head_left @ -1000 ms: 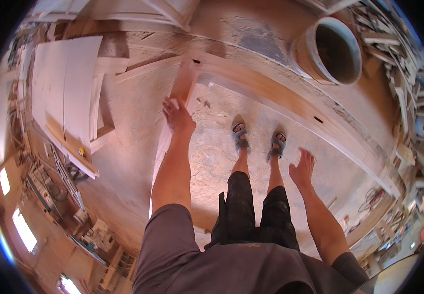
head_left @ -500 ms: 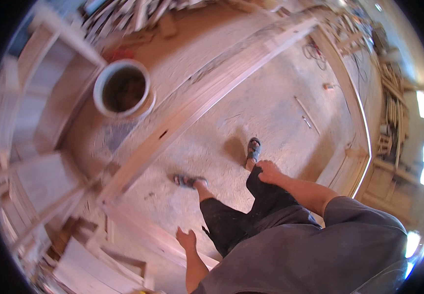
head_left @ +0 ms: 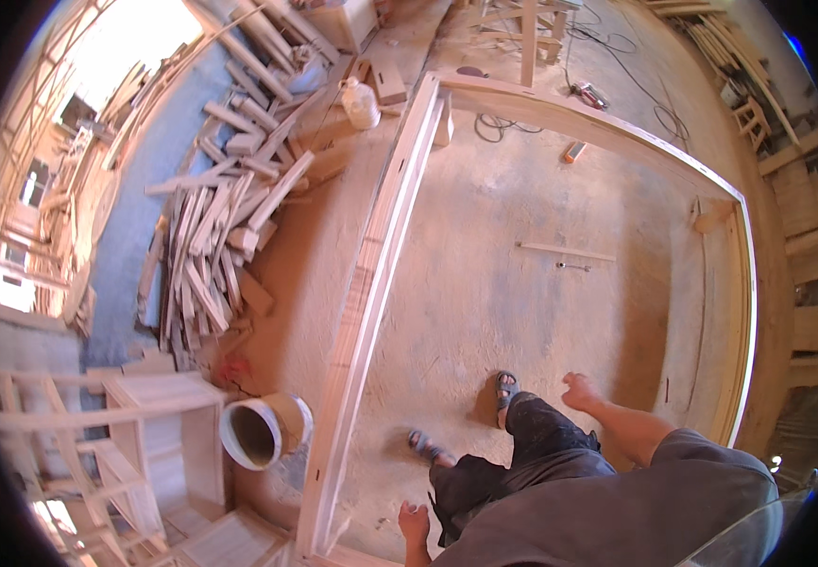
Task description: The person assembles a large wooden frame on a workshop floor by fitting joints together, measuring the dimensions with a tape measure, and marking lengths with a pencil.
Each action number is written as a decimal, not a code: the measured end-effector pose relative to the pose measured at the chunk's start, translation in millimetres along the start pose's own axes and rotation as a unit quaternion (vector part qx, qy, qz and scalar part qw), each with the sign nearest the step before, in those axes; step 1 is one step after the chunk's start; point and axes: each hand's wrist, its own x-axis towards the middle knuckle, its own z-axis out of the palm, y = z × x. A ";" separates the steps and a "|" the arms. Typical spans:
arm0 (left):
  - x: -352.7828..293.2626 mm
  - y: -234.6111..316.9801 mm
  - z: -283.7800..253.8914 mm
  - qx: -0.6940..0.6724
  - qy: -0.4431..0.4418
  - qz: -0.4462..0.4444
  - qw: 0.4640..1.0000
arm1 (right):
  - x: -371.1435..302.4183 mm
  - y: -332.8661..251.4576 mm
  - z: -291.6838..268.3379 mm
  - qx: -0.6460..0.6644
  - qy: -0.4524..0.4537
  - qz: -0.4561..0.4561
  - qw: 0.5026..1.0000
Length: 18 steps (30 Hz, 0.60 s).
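I stand inside a large rectangular wooden frame (head_left: 357,298) whose pale boards surround me. My left hand (head_left: 414,520) hangs beside my left leg, near the frame's left board, fingers loosely bent, nothing visible in it. My right hand (head_left: 581,392) is held out past my right knee, fingers partly stretched, empty and touching nothing. On the floor within the frame lie a thin wooden stick (head_left: 568,251), a small metal tool (head_left: 574,266) whose kind I cannot make out, and an orange-ended object (head_left: 574,151) near the far board.
Left of the frame stands a pale round bucket (head_left: 250,435), beside a wooden cabinet carcass (head_left: 182,444). A pile of wood offcuts (head_left: 206,236) lies farther left. A white jug (head_left: 360,104) and a wooden trestle (head_left: 522,33) are beyond. Cables (head_left: 508,128) trail across the far floor.
My view has swung up and ahead, bringing the far board and the offcut pile into sight. My right hand has moved away from my shorts at the knee; my left still hangs.
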 end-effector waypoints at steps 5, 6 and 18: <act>32.2 143.1 -5.5 0.029 -0.078 0.053 0.995 | 28.8 20.2 -72.3 0.102 0.042 0.077 0.991; 46.1 152.9 -5.5 0.042 -0.069 0.065 0.995 | 32.3 13.0 -81.1 0.113 0.039 0.083 0.989; 264.0 381.4 21.5 0.240 -0.150 0.074 0.956 | 151.1 -16.8 -174.9 0.054 -0.091 0.175 0.979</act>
